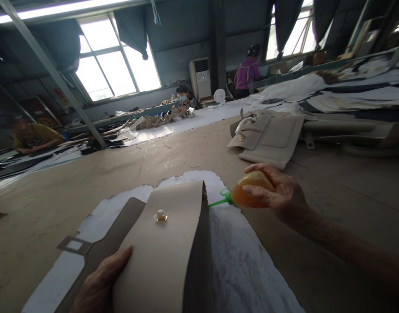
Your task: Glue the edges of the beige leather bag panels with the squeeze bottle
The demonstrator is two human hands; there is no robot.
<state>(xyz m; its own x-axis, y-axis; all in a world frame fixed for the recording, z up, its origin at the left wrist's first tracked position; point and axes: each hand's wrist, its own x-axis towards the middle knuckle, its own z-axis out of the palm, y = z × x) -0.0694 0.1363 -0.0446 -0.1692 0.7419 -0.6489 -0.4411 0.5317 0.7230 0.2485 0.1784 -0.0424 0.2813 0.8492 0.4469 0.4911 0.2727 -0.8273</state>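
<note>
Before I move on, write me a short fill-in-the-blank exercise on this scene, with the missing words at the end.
1. The right hand holds a squeeze bottle whose nozzle is coloured ____.
2. The left hand has its ____ against the beige piece.
3. As the camera sees it, the nozzle tip is at the ____ side of that piece.
4. The standing person in the background wears a top coloured ____.

Missing words: green; thumb; right; purple.

White roll (219,96) between a tall pale cabinet (204,84) and a purple-topped co-worker (245,76)
</note>
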